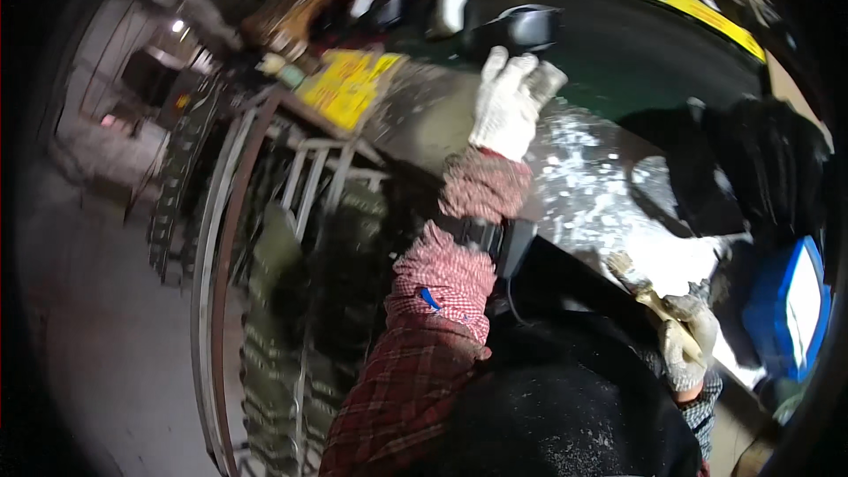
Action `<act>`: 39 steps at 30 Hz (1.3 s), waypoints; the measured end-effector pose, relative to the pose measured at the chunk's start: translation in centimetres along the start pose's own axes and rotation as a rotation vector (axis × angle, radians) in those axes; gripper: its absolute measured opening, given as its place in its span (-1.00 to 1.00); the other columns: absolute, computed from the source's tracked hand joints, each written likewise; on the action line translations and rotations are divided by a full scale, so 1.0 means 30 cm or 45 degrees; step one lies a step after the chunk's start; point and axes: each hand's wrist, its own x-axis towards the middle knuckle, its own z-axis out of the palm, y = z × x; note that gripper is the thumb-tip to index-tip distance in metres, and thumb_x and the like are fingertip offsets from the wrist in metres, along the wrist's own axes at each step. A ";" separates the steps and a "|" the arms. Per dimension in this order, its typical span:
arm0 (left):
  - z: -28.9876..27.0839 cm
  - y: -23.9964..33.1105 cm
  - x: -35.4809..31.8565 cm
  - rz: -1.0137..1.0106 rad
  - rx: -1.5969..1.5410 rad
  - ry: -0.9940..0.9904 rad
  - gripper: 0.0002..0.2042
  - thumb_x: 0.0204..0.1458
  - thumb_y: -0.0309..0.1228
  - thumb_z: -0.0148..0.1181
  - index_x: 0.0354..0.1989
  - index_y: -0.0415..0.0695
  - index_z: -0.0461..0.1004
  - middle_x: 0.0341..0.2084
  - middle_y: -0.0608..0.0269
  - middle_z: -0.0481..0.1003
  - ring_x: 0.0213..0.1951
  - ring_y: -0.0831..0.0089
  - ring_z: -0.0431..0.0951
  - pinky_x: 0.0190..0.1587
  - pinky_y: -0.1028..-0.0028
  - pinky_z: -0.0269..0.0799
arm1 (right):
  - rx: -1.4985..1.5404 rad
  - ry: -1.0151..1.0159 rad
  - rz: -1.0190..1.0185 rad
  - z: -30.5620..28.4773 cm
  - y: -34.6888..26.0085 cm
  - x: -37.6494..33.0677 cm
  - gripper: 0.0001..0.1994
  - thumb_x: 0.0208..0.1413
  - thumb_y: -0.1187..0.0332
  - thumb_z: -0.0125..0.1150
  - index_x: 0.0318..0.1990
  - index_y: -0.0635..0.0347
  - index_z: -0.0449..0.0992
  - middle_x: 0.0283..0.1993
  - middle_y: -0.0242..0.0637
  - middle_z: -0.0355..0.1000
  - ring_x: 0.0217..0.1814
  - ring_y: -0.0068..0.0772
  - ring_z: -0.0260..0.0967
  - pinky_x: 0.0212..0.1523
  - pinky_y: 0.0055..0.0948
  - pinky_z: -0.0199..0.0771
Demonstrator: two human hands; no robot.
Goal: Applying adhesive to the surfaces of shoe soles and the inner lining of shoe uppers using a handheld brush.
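So over on the left there's a metal rack [212, 291], basically an open frame, with a bunch of olive-green ridged pieces [265, 336] hanging or stacked in it, can't tell which. Next along, a yellow printed sheet [340, 88] lies near the corner of the surface [583, 172], which is speckled and smeared white further right. Then the left hand [512, 106], in a white glove, stretched out with the fingers loosely spread, right by a dark, shiny-topped thing [528, 28] on the dark green area at the back; can't tell if they're touching. Right hand [691, 336], also gloved and kinda grubby, is wrapped around the handle of a brush [649, 296], bristles out over the white mess. Up top right there's a yellow-edged tray [698, 16] with a blurry jumble, something orange included. Far right, a blue tub [782, 314] with white filling its opening, liquid or solid, no clue.
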 end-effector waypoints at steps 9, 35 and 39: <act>-0.480 0.545 -0.922 0.769 1.425 1.494 -0.59 0.23 -0.44 0.01 0.24 -0.30 0.27 0.11 -0.08 0.41 0.11 0.16 0.44 0.18 0.32 0.33 | 0.095 -0.224 0.008 0.146 -0.029 0.034 -0.74 0.19 0.28 0.17 -0.17 0.35 0.52 -0.24 -0.17 0.53 -0.20 -0.26 0.49 -0.11 -0.37 0.44; -0.192 0.401 -0.827 -0.332 -0.512 0.041 -0.16 0.06 0.00 0.11 0.31 -0.45 -0.01 -0.07 -0.48 0.37 -0.09 -0.22 0.49 -0.02 -0.09 0.53 | -0.370 1.160 0.277 -0.604 -0.147 -0.116 -0.75 0.24 0.22 0.18 -0.18 0.26 0.57 -0.41 -0.53 0.40 -0.40 -0.75 0.22 -0.38 -0.70 0.20; 0.025 0.225 -0.766 -0.557 -0.556 0.123 -0.16 -0.01 -0.10 0.28 0.24 -0.51 0.05 -0.10 -0.40 0.36 -0.10 -0.18 0.46 -0.22 0.04 0.62 | -0.565 1.015 0.293 -0.682 -0.065 -0.159 -0.78 0.20 0.24 0.21 -0.27 0.24 0.57 -0.50 -0.46 0.42 -0.45 -0.68 0.28 -0.41 -0.61 0.28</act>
